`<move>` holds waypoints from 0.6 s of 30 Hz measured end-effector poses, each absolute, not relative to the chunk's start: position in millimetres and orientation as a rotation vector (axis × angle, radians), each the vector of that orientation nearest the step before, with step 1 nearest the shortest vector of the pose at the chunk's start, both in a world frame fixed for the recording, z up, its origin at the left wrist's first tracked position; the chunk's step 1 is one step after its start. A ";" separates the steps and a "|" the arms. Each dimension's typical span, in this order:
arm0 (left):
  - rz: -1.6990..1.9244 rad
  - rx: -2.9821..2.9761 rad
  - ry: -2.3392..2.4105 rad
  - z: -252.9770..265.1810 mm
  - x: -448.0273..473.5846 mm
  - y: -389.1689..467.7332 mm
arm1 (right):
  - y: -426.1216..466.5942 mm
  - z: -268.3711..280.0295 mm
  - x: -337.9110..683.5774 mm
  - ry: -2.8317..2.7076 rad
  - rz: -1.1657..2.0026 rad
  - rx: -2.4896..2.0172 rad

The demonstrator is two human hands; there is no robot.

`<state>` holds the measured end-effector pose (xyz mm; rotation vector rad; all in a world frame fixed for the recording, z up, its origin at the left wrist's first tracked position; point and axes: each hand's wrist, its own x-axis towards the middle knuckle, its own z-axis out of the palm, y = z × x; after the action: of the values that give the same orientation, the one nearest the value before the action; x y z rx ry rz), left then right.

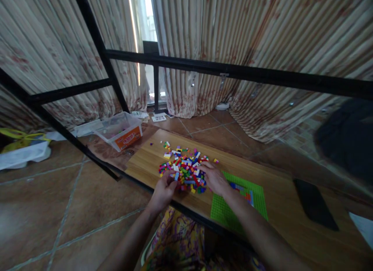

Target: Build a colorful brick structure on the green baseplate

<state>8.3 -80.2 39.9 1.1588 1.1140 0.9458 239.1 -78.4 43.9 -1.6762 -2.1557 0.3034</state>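
A heap of small toy bricks [186,162] in many colours is spread over the wooden table. At its left front edge my left hand [164,188] is closed, thumb and fingers pinching a light blue brick [176,176]. My right hand [215,178] reaches in from the other side, fingers stretched out and touching bricks at the heap's right edge. No held brick shows in it. Under my right forearm lies a green baseplate [218,209], partly covered by the arm, with blue, orange and light blue bricks [249,197] fixed on it.
A clear plastic tub [116,125] with an orange label stands beyond the table's left end. A black phone-like slab [315,204] lies on the table's right part. Black metal bars [204,65] cross in front of striped curtains. A white box [25,154] sits on the tiled floor, far left.
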 end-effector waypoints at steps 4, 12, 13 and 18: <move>0.904 1.140 1.091 38.0 12.4 -82.5 | -70.1 41.0 242.6 -2.184 0.322 -1.684; 0.914 1.120 1.025 32.7 33.7 -70.4 | -80.7 46.6 240.5 -1.650 0.662 -1.688; 0.919 1.101 1.048 33.9 36.6 -68.7 | -85.4 48.2 237.6 -1.501 0.795 -1.644; 1.035 0.949 1.055 46.9 58.2 -65.3 | -110.2 59.1 213.5 -0.816 1.235 -1.322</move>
<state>58.2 -65.3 46.9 0.9485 1.0554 1.0352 213.5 -110.2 59.1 -1.3218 -0.8161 1.2351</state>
